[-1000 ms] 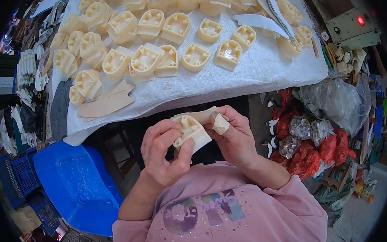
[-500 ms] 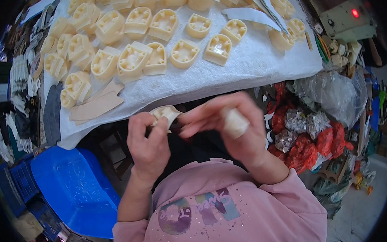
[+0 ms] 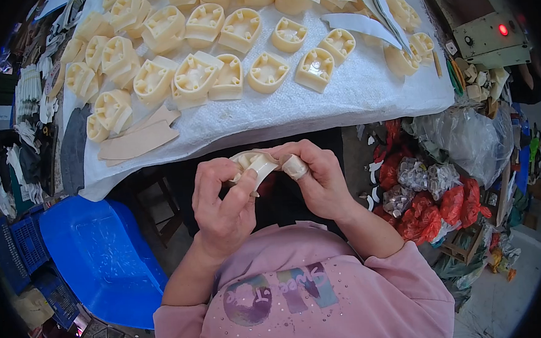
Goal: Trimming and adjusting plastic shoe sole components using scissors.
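Between my hands, just in front of the table edge, is a cream plastic shoe heel [image 3: 261, 164] with a hollow, ribbed side. My left hand [image 3: 221, 200] grips its left part, fingers curled over it and thumb pressed on the pale inner face. On the other side my right hand [image 3: 322, 177] pinches its right rim. A whitish wrap [image 3: 294, 166] covers the tip of the right thumb. A thin beige edge runs along the heel's far rim; whether it is a separate strip I cannot tell. My fingers hide much of the piece.
The white-covered table [image 3: 230, 125] carries many similar cream heels [image 3: 268, 72], beige flat strips [image 3: 141, 138] and pale sheets [image 3: 367, 27]. A blue plastic tub [image 3: 96, 254] stands at left. Red bags [image 3: 431, 205] and clear plastic [image 3: 466, 135] lie at right, below a machine box [image 3: 492, 39] with a red light.
My right hand has come in from the right and now grips the heel's rim. My left hand has shifted slightly right with the heel. The view has tilted a little.
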`<state>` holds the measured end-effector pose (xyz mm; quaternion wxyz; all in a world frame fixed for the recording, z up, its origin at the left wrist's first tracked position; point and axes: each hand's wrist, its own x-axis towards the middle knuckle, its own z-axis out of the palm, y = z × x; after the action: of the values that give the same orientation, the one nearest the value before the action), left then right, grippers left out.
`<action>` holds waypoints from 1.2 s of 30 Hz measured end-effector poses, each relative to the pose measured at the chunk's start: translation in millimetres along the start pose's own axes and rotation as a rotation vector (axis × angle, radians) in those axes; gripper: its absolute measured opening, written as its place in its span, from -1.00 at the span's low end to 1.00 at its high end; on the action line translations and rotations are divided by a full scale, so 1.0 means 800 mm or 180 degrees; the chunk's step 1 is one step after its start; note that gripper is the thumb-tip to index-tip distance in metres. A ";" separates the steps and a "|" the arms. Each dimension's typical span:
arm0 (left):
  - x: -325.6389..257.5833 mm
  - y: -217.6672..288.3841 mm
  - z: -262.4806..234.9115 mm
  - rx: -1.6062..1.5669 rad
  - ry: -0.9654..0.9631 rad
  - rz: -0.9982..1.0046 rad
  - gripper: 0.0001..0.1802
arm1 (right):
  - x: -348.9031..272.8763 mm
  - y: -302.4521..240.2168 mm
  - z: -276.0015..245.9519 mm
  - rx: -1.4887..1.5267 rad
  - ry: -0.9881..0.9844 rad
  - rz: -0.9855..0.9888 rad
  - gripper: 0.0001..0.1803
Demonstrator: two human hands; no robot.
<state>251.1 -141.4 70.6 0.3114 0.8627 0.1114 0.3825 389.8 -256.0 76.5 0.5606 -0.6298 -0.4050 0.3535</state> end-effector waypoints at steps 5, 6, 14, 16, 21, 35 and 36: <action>-0.001 -0.003 0.002 -0.0180 -0.0070 0.0049 -0.64 | 0.002 0.006 0.012 0.1328 0.0497 0.0610 -0.84; -0.002 -0.005 0.003 -0.0231 -0.0074 0.0071 -0.63 | 0.002 0.006 0.011 0.1324 0.0501 0.0613 -0.84; 0.006 -0.002 0.000 0.0173 -0.0267 0.0162 -0.59 | 0.003 0.000 0.014 0.0335 0.0508 0.0351 -0.83; 0.010 -0.001 -0.002 0.0323 -0.0396 0.0135 -0.62 | 0.003 0.000 0.012 0.0225 0.0408 0.0259 -0.79; 0.003 -0.009 -0.003 -0.0121 -0.0191 -0.0152 -0.73 | 0.011 -0.005 -0.005 0.0894 0.0160 0.0334 -0.55; -0.001 -0.008 0.000 -0.0913 -0.0350 -0.0010 -0.74 | 0.040 0.010 -0.023 0.1436 -0.1105 0.0930 -0.47; -0.001 -0.009 -0.001 -0.1006 -0.0288 -0.0111 -0.76 | 0.040 0.009 -0.021 0.1264 -0.1019 0.0842 -0.46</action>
<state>250.5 -135.6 66.1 0.4545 0.8173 0.0508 0.3505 419.3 -234.3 72.0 0.5509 -0.4913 -0.3255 0.5909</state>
